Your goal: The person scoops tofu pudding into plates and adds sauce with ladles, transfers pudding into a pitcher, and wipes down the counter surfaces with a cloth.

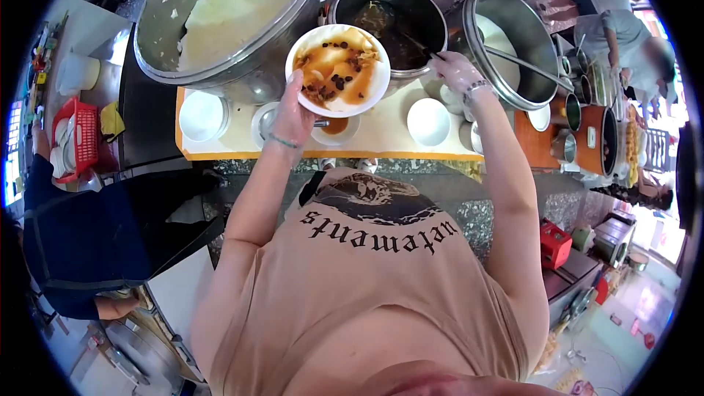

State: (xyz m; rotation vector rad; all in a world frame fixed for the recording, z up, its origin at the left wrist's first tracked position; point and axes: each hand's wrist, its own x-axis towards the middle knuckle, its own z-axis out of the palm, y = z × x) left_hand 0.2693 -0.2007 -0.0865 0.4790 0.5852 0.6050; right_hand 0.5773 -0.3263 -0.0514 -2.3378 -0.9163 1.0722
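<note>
My left hand, in a clear glove, grips a white bowl by its near left edge. Inside the bowl are a pale, soft pudding, brown syrup and dark beans or pearls. My right hand, gloved too, is closed around the handle of a ladle. The ladle's head dips out of sight into the dark liquid of a steel pot, just behind the bowl. Under my left hand stands a second bowl with some brown syrup in it.
A large steel vat of pale pudding stands at left. To the right is a pot of white contents with a long metal handle. White bowls line the counter. A person in dark clothes is at left; other people stand beyond.
</note>
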